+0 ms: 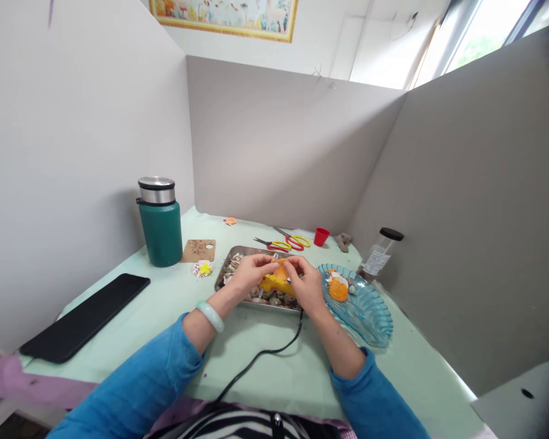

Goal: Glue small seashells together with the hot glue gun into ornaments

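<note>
Pale-green worktop [265, 375], grey panels [283, 140] around. From my station I see left hand [251, 273] and right hand [308, 285], fingers pinched nearly closed on an orange piece [281, 269], above a metal tray [271, 306] of shells [274, 299]; yellow tool [274, 284] just below the fingers, blue plate [376, 317] to their right.

Midway across our table [302, 384] we have the tray [265, 306], shells [274, 299] in it, scissors [271, 244] behind it, the cup [321, 236] right of the scissors. Right of the tray we see the plate [376, 317], the jar [379, 253] behind it; left, the board [196, 251], then our flask [160, 228], a pad [88, 316] in front.
</note>
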`<action>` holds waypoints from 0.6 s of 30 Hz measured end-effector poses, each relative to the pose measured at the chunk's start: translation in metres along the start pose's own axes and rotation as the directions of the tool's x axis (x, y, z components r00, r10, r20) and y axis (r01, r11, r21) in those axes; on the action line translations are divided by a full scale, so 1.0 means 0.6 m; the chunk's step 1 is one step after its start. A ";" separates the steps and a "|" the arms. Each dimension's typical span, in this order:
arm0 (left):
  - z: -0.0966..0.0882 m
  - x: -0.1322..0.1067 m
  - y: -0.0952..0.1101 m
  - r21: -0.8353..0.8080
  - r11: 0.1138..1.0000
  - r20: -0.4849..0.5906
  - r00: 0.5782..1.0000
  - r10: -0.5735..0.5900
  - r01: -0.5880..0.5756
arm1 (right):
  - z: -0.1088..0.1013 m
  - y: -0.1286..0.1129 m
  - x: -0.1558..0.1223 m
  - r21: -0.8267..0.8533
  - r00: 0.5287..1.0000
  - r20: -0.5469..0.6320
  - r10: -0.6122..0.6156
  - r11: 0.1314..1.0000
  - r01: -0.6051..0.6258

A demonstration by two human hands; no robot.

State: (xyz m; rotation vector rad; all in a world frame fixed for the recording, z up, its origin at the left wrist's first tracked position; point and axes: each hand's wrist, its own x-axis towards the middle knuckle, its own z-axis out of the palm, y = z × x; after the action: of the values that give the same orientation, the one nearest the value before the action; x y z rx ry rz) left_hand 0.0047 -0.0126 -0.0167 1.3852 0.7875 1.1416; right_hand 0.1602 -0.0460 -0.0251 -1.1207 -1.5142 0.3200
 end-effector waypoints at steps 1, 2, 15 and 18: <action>0.000 0.000 -0.001 0.006 1.000 0.014 1.000 0.000 0.000 | 0.000 0.000 0.000 -0.002 1.000 -0.008 -0.004 1.000 0.004; -0.001 0.000 -0.002 0.019 1.000 0.023 1.000 0.002 -0.003 | -0.001 0.000 0.000 -0.003 1.000 -0.011 -0.008 1.000 0.008; -0.002 -0.001 0.003 0.086 0.994 -0.017 0.997 0.069 -0.068 | 0.000 -0.005 -0.002 -0.004 1.000 0.030 -0.009 1.000 0.009; -0.002 -0.001 0.002 0.081 0.996 -0.016 0.999 0.049 -0.047 | 0.000 -0.002 -0.002 -0.032 0.999 0.044 -0.016 0.999 0.017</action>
State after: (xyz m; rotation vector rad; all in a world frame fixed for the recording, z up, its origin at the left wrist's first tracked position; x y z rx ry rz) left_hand 0.0034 -0.0129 -0.0159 1.4692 0.8243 1.1716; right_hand 0.1595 -0.0475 -0.0247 -1.1327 -1.5711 0.3111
